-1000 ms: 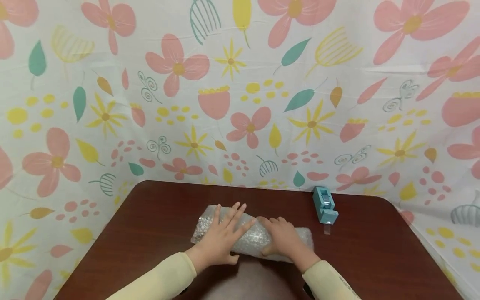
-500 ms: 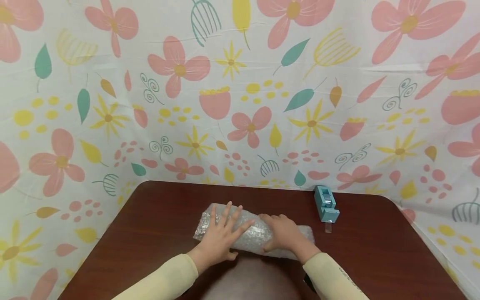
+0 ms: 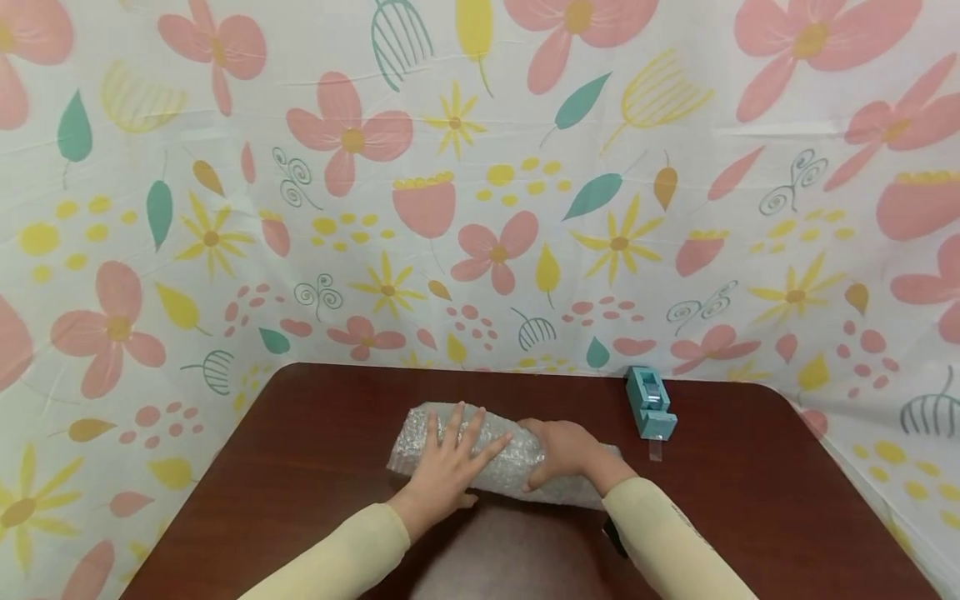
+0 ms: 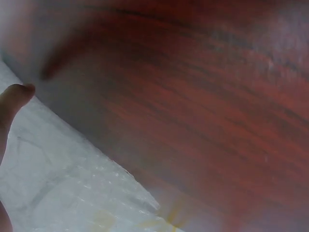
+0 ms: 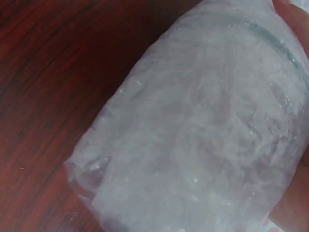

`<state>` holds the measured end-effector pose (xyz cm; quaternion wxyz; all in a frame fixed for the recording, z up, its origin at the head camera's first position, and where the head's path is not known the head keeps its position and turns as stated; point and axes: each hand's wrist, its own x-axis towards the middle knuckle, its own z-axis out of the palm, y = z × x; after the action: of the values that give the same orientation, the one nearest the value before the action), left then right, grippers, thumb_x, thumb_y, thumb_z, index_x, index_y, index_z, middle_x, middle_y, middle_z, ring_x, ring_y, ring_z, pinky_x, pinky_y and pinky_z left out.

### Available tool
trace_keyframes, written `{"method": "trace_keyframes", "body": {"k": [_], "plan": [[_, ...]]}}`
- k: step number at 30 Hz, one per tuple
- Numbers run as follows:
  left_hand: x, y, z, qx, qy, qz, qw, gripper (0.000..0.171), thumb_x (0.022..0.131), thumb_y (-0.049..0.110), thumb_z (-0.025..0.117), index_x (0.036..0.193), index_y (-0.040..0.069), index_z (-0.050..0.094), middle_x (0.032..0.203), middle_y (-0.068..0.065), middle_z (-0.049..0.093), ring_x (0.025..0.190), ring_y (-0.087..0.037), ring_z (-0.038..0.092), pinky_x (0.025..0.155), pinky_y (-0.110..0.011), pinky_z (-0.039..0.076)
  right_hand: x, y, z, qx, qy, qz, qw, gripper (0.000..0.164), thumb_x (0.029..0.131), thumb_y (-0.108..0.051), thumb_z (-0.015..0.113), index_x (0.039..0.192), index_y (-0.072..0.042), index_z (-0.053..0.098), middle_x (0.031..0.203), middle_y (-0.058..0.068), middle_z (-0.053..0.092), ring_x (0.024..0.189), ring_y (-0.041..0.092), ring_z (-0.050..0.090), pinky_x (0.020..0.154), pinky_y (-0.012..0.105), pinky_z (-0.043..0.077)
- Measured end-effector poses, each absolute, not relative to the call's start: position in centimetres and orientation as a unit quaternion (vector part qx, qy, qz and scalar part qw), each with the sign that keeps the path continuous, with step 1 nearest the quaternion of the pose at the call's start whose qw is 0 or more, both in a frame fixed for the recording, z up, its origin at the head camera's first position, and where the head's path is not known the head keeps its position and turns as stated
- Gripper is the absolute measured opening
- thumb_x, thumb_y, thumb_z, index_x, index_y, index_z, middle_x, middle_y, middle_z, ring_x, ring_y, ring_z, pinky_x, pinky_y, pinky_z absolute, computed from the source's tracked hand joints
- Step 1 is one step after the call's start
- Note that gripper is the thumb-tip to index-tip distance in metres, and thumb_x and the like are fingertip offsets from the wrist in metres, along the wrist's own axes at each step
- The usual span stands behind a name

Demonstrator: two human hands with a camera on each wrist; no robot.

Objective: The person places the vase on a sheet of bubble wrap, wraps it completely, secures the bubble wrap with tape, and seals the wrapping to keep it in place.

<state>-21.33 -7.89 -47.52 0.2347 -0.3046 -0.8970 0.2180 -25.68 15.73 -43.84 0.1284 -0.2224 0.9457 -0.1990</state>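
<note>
A roll-shaped bundle of clear bubble wrap (image 3: 512,468) lies on the table, slanting from upper left to lower right. What it wraps cannot be made out, though a dark green line shows through it in the right wrist view. My left hand (image 3: 444,468) rests on its left half with fingers spread and straight. Over the right half, my right hand (image 3: 568,452) grips the bundle, thumb on the near side and fingers over the far side. In the left wrist view, a fingertip (image 4: 18,96) touches the bubble wrap (image 4: 72,179). The bundle (image 5: 193,135) fills most of the right wrist view.
A light blue tape dispenser (image 3: 651,404) stands toward the back right of the dark red-brown table (image 3: 315,433), a short strip of tape (image 3: 656,450) hanging from its front. Behind the table hangs a white cloth (image 3: 480,200) printed with flowers and leaves.
Both hands and the bundle have shifted slightly away from me. My right hand is more arched over the bundle than before. The tape dispenser has stayed in place.
</note>
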Motion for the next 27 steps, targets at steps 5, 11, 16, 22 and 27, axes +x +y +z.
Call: {"method": "trace_keyframes", "body": {"k": [5, 11, 16, 22, 27], "plan": [[-21.9, -7.5, -47.5, -0.297, -0.887, 0.255, 0.246, 0.118, 0.067, 0.084, 0.073, 0.160, 0.038, 0.018, 0.158, -0.008, 0.041, 0.144, -0.037, 0.045, 0.108, -0.060, 0.047, -26.6, 16.0, -43.6, -0.212, 0.937, -0.218, 0.172, 0.091, 0.063, -0.031, 0.094, 0.143, -0.009, 0.056, 0.135, 0.009, 0.068, 0.118, 0.029, 0.065, 0.101, 0.051, 0.054], [-22.5, -7.3, -47.3, -0.293, -0.875, 0.281, 0.263, 0.112, 0.069, 0.082, 0.074, 0.159, 0.038, 0.024, 0.150, -0.006, 0.050, 0.137, -0.033, 0.052, 0.103, -0.051, 0.052, -27.4, 15.9, -43.4, -0.212, 0.927, -0.241, 0.195, 0.083, 0.062, -0.026, 0.093, 0.137, -0.011, 0.061, 0.130, 0.006, 0.069, 0.111, 0.022, 0.065, 0.097, 0.048, 0.055], [-22.8, -7.3, -46.7, -0.303, -0.870, 0.274, 0.275, 0.108, 0.068, 0.083, 0.074, 0.157, 0.038, 0.033, 0.143, -0.007, 0.053, 0.131, -0.032, 0.056, 0.093, -0.041, 0.056, -28.0, 16.0, -43.4, -0.222, 0.915, -0.258, 0.218, 0.077, 0.063, -0.023, 0.091, 0.134, -0.013, 0.063, 0.123, 0.001, 0.070, 0.104, 0.016, 0.064, 0.093, 0.043, 0.056], [-23.0, -7.4, -46.1, -0.320, -0.873, 0.257, 0.262, 0.107, 0.067, 0.082, 0.075, 0.156, 0.036, 0.037, 0.141, -0.008, 0.056, 0.129, -0.031, 0.058, 0.091, -0.039, 0.056, -28.2, 16.1, -43.4, -0.216, 0.911, -0.264, 0.233, 0.075, 0.064, -0.023, 0.091, 0.133, -0.015, 0.063, 0.122, 0.000, 0.070, 0.104, 0.015, 0.064, 0.094, 0.044, 0.056], [-23.1, -7.2, -46.1, -0.324, -0.881, 0.240, 0.247, 0.106, 0.068, 0.078, 0.078, 0.156, 0.035, 0.038, 0.141, -0.009, 0.056, 0.130, -0.033, 0.058, 0.093, -0.041, 0.056, -28.2, 16.1, -43.5, -0.212, 0.911, -0.265, 0.233, 0.073, 0.063, -0.023, 0.091, 0.131, -0.015, 0.064, 0.117, -0.001, 0.072, 0.101, 0.014, 0.064, 0.092, 0.042, 0.056]]}}
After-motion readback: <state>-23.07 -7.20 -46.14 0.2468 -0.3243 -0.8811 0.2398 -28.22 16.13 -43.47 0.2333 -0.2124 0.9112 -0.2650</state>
